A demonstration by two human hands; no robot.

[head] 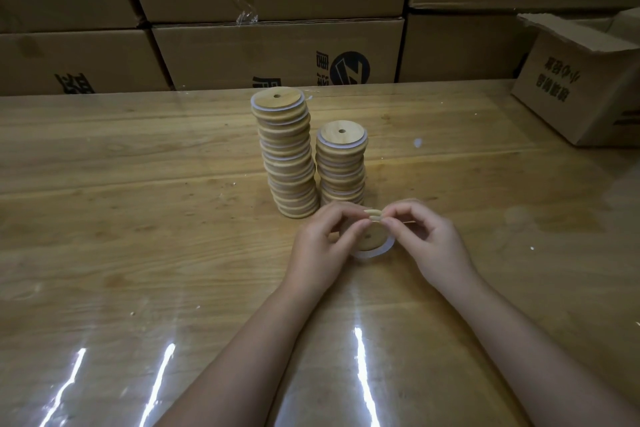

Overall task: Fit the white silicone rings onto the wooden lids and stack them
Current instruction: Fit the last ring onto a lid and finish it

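Two bare forearms [242,357] reach up from the bottom edge over a glossy wooden table [138,218], whose near part carries long white streaks of glare. They meet at a single lid [370,237] held just above the table, a little right of centre. The left hand [323,241] comes in from the left with its fingers curled, thumb and fingertips pinching the lid's far rim. The right hand [431,236] mirrors it from the right, pinching the same rim, so the two sets of fingertips nearly touch at the top of the lid. Both grips are narrow and closed on the lid. A white ring [375,252] loops around the lid's near edge, hanging slack below it and not seated all the way round; whether the fingertips also catch the ring at the far rim cannot be told. The lid's small centre hole shows between the hands. Just behind the hands stand two piles of finished lids, thin white ring edges showing between the layers. The tall stack [287,163] is on the left and leans slightly. The short stack [341,166] is just beside it on the right, its base partly hidden by the fingers. Each top lid shows a centre hole. A small white scrap [418,142] lies on the table to the right of the stacks. Along the far edge runs a wall of closed cartons [277,45] with dark printing, and an open box [585,87] sits on the table's far right corner.
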